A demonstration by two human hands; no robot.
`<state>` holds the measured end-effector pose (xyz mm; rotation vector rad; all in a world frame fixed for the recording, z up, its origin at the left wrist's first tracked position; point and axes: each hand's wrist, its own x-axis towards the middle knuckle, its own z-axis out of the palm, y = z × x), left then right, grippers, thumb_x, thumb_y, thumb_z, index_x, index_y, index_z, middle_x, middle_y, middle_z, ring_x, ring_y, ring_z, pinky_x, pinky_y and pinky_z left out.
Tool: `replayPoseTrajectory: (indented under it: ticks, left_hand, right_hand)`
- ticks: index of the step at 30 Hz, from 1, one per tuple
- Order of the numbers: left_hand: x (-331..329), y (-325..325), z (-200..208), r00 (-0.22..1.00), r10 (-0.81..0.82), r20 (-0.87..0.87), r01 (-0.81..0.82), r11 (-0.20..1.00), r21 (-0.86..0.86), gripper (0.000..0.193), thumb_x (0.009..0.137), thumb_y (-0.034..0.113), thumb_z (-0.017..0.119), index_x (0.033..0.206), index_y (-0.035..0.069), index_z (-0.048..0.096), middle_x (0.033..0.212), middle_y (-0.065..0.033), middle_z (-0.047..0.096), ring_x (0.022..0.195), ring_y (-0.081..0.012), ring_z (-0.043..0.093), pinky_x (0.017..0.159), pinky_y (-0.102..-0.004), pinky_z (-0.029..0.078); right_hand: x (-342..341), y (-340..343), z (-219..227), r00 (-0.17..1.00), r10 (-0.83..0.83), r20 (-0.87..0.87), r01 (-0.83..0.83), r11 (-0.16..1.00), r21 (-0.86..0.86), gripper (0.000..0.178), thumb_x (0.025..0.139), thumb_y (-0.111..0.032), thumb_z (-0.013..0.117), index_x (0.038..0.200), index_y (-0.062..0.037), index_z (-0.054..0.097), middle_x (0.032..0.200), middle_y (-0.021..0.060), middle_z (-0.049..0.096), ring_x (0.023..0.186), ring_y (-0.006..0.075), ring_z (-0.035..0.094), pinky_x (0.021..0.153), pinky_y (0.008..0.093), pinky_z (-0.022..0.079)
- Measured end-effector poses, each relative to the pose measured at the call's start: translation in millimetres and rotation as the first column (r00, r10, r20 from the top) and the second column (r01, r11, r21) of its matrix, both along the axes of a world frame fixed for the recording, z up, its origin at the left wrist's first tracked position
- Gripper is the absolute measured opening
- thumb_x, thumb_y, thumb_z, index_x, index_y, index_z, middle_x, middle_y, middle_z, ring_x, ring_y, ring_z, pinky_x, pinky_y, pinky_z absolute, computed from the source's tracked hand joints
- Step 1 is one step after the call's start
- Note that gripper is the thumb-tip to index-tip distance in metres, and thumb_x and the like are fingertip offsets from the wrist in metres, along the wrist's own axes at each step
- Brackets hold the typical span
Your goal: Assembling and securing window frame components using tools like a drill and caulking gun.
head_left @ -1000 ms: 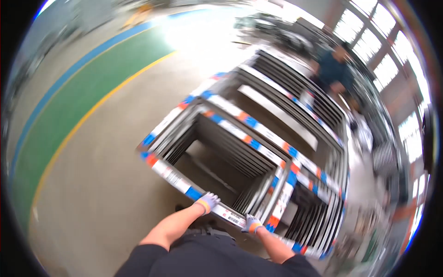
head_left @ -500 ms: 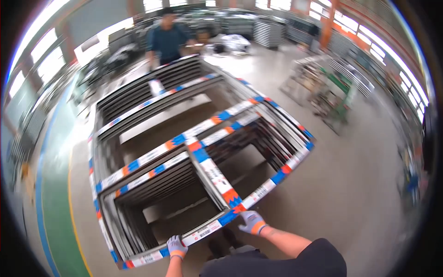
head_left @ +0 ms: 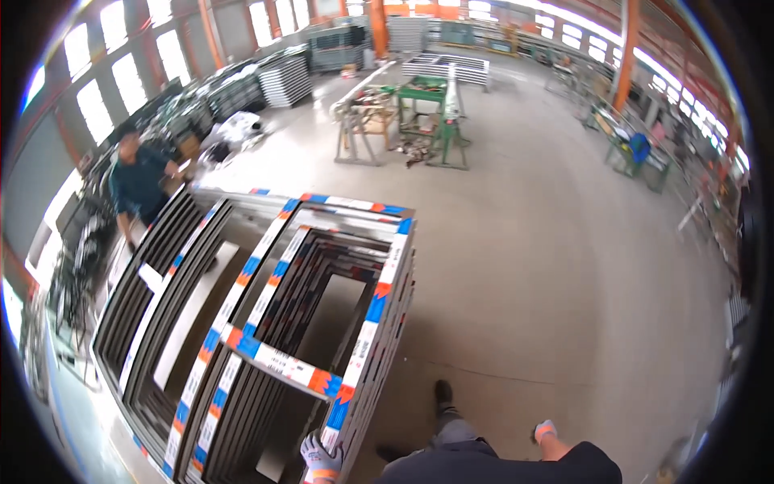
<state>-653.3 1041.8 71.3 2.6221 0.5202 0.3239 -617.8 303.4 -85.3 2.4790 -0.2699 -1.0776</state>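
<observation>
A tall stack of metal window frames fills the left and lower middle, its top rails covered in white, blue and orange tape. My left hand, in a grey glove with an orange cuff, is closed over the near rail at the stack's corner. Away from the stack, my right hand hangs low on the right in a matching glove. Its fingers are curled in, and nothing shows in them.
Across the stack at the far left stands a person in a dark shirt. Ahead are a green metal workbench and sawhorse-like stands. More stacked frames line the back wall. At right, another green bench holds a blue item.
My view has swung right, so the stack now sits further left. My right hand has come away from the stack's edge and dropped to my side. My left hand remains on the rail.
</observation>
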Motion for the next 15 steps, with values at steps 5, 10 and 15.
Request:
replayPoseTrajectory:
  ticks: [5, 10, 15]
  left_hand:
    - [170.6, -59.9, 54.8, 0.967, -0.237, 0.092, 0.224, 0.965, 0.134, 0.056, 0.071, 0.026, 0.069, 0.120, 0.004, 0.054, 0.122, -0.0178, 0.053, 0.117, -0.0379, 0.045, 0.103, -0.0488, 0.034]
    - [283.0, -128.8, 56.4, 0.903, -0.428, -0.037, 0.429, 0.901, 0.066, 0.041, 0.072, 0.024, 0.068, 0.109, 0.009, 0.061, 0.116, -0.0155, 0.057, 0.112, -0.0376, 0.048, 0.098, -0.0469, 0.039]
    - [360.7, -202.1, 6.8, 0.908, -0.334, -0.253, 0.366, 0.926, 0.090, 0.037, 0.071, 0.034, 0.070, 0.099, 0.010, 0.064, 0.108, -0.0145, 0.060, 0.109, -0.0334, 0.053, 0.094, -0.0473, 0.043]
  right_hand:
    - [-35.4, 89.1, 19.4, 0.553, -0.812, 0.186, 0.749, 0.583, 0.314, 0.045, 0.092, -0.042, 0.049, 0.115, -0.0088, 0.068, 0.130, 0.0106, 0.060, 0.120, 0.0293, 0.057, 0.096, 0.0409, 0.048]
    - [29.9, 2.1, -10.3, 0.420, -0.896, 0.141, 0.752, 0.431, 0.499, 0.045, 0.093, -0.040, 0.046, 0.099, -0.0022, 0.069, 0.099, 0.0198, 0.070, 0.091, 0.0300, 0.069, 0.085, 0.0426, 0.053]
    - [208.7, -43.4, 65.2, 0.384, -0.894, 0.230, 0.580, 0.427, 0.694, 0.046, 0.090, -0.043, 0.052, 0.114, -0.0044, 0.064, 0.118, 0.0211, 0.063, 0.112, 0.0396, 0.059, 0.092, 0.0470, 0.049]
